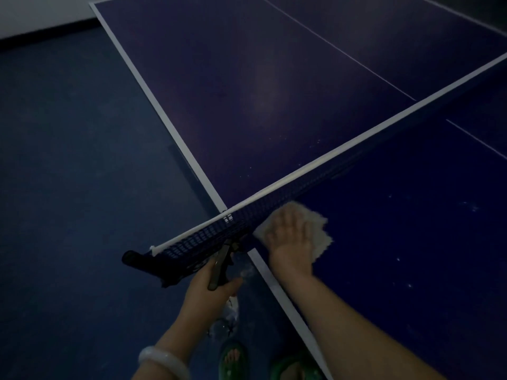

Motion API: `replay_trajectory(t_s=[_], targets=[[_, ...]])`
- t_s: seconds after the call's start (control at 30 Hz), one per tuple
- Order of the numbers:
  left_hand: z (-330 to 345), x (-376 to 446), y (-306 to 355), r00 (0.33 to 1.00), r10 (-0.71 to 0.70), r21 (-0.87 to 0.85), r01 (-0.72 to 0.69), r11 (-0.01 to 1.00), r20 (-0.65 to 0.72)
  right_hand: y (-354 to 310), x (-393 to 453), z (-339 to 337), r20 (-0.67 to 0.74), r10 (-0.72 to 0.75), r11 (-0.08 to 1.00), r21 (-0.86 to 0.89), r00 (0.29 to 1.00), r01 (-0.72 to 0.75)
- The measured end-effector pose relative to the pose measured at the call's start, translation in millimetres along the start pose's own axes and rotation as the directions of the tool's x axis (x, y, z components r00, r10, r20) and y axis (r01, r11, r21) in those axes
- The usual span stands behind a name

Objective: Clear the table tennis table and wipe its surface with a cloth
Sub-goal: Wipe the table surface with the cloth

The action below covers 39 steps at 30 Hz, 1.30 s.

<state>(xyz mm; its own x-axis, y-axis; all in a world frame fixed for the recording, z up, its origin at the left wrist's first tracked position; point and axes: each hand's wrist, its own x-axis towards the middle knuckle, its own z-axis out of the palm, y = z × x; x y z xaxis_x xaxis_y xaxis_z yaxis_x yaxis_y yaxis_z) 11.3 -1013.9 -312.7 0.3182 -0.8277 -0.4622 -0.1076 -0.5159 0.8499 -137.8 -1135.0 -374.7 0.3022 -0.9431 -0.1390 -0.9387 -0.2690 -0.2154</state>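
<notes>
Cloth [310, 231] lies under my flat right hand [290, 237] on the bench [411, 242], touching the net's [315, 179] near side, while my left hand [211, 286] grips a dark tool beside the bench's left edge.

Pale cloth [318, 229] flat on blue table [411, 242]

Dark blue table [274, 91] with white edge lines, net [274, 193] stretched across it. A pale cloth [321, 229] lies flat on the near half, just beside the net.
</notes>
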Motion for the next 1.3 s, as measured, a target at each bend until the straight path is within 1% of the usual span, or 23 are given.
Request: replay_trajectory(t_s=[0.07,0.1,0.13,0.17,0.2,0.23,0.27,0.33,0.37,0.4,0.47,0.53,0.6,0.67,0.73,0.77,0.8,0.9,1.0,1.07,1.13,1.23,1.3], targets=[[1.8,0.7,4.3,0.999,0.042,-0.025,-0.041,0.999,0.025,-19.3,-31.6,18.7,-0.010,-0.240,0.970,0.045,0.971,0.241],[1.7,1.2,6.6,0.997,0.066,-0.041,-0.064,0.997,0.050,-16.2,-42.8,19.8,-0.035,-0.313,0.948,0.059,0.949,0.314],[1.2,1.9,8.9,0.993,0.093,-0.050,-0.090,0.995,0.073,-7.2,-45.9,13.9,-0.060,-0.366,0.930,0.021,0.929,0.368],[0.4,2.7,11.2,0.989,0.120,-0.052,-0.116,0.992,0.088,10.1,-43.6,9.9,-0.033,-0.384,0.922,-0.066,0.923,0.381],[-0.4,3.7,13.7,0.986,0.140,-0.051,-0.136,0.989,0.095,31.6,-36.0,5.5,-0.033,-0.359,0.925,-0.149,0.933,0.351],[-0.7,5.0,16.7,0.983,0.157,-0.052,-0.152,0.987,0.096,50.3,-24.0,-3.0,-0.019,-0.225,0.960,-0.177,0.974,0.219],[-0.3,6.2,19.8,0.980,0.175,-0.055,-0.171,0.984,0.096,66.1,-11.9,-13.6,-0.028,-0.033,0.988,-0.154,0.999,0.029],[2.4,8.5,25.7,0.971,0.221,-0.062,-0.216,0.974,0.091,73.9,4.2,-29.6,-0.057,0.267,0.963,-0.029,0.962,-0.269],[4.7,9.7,28.7,0.970,0.230,-0.071,-0.225,0.972,0.082,64.2,7.2,-32.5,-0.038,0.311,0.950,0.026,0.949,-0.311],[7.5,11.2,31.7,0.971,0.231,-0.088,-0.225,0.970,0.068,49.6,7.4,-30.4,-0.009,0.271,0.962,0.016,0.963,-0.271],[13.7,14.9,37.0,0.971,0.235,-0.124,-0.227,0.966,0.053,14.7,-9.8,-16.2,0.037,-0.001,0.999,-0.044,0.999,0.003],[19.2,19.7,41.9,0.964,0.257,-0.125,-0.248,0.961,0.069,-2.1,-35.8,-3.8,0.064,-0.239,0.969,-0.047,0.969,0.242],[23.2,25.8,47.8,0.952,0.296,-0.109,-0.288,0.951,0.073,18.9,-46.0,-5.2,0.089,-0.303,0.944,-0.109,0.949,0.312],[27.7,34.8,54.6,0.941,0.330,-0.101,-0.322,0.941,0.080,57.3,-49.2,-6.3,0.102,-0.221,0.948,-0.213,0.970,0.238],[35.5,45.4,62.1,0.928,0.356,-0.097,-0.347,0.933,0.112,90.3,-54.8,-17.1,0.006,0.057,0.982,-0.180,0.998,-0.055],[40.6,51.0,66.1,0.920,0.370,-0.098,-0.359,0.928,0.131,97.4,-58.9,-20.8,-0.046,0.173,0.978,-0.112,0.984,-0.177],[46.0,56.5,69.4,0.911,0.386,-0.100,-0.374,0.922,0.148,96.8,-62.6,-24.2,-0.061,0.230,0.969,-0.077,0.971,-0.235],[62.7,69.1,74.9,0.878,0.441,-0.112,-0.426,0.898,0.188,87.5,-67.6,-20.4,-0.073,0.242,0.969,-0.036,0.968,-0.245],[75.8,77.7,76.0,0.865,0.463,-0.112,-0.450,0.886,0.193,88.9,-72.7,-13.2,-0.022,0.234,0.972,-0.022,0.972,-0.234],[79.6,81.2,74.8,0.860,0.465,-0.105,-0.453,0.885,0.211,93.2,-75.6,-12.6,-0.017,0.175,0.985,0.006,0.984,-0.175],[79.7,82.7,70.8,0.868,0.436,-0.074,-0.431,0.899,0.239,94.2,-75.9,-17.7,-0.040,0.133,0.985,0.113,0.990,-0.128],[74.5,80.4,65.0,0.908,0.339,0.009,-0.352,0.936,0.245,94.5,-67.3,-25.4,-0.112,0.219,0.951,0.247,0.969,-0.187],[70.3,76.6,60.3,0.918,0.315,0.046,-0.335,0.941,0.241,92.0,-61.3,-25.8,-0.161,0.327,0.935,0.200,0.931,-0.294]])
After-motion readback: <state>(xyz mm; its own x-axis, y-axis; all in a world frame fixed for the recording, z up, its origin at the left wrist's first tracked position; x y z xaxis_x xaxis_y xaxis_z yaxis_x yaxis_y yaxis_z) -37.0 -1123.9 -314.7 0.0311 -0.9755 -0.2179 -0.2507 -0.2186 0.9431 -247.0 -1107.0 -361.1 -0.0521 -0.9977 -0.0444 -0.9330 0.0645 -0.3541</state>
